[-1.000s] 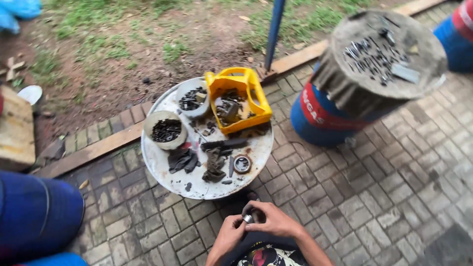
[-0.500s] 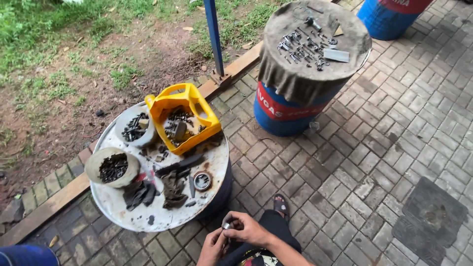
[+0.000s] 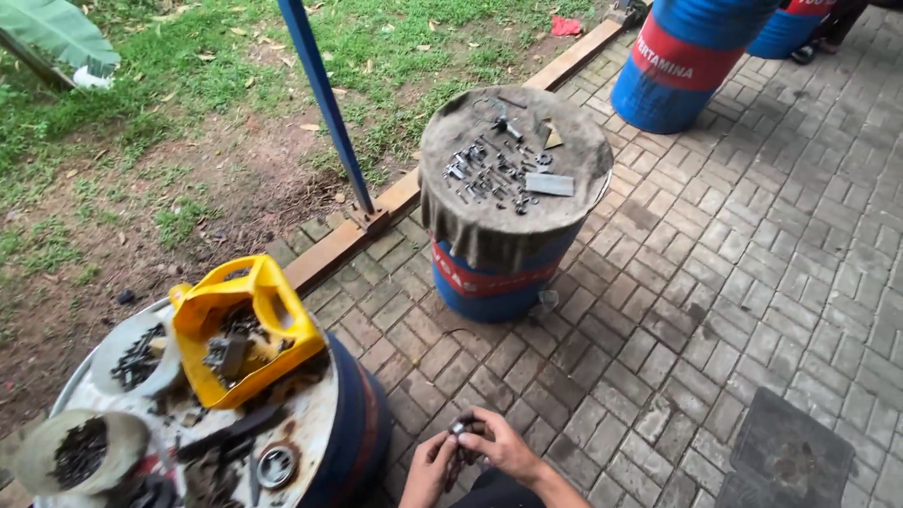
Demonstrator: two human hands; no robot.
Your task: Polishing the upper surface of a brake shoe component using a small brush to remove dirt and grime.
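We hold a small dark metal part [image 3: 461, 435] between both hands, left hand [image 3: 428, 468] and right hand [image 3: 503, 450] closed on it; the drum [image 3: 353, 423] edge lies just left, nearer our left hand.

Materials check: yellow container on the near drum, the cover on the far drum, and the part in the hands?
Yellow container: looks like glossy moulded plastic, cut open, grimy inside. Cover on the far drum: seems cloth, matte grey-brown, sagging in folds over the rim. Small part gripped between left hand and right hand: probably metal, dark with a shiny end; too small for certainty.
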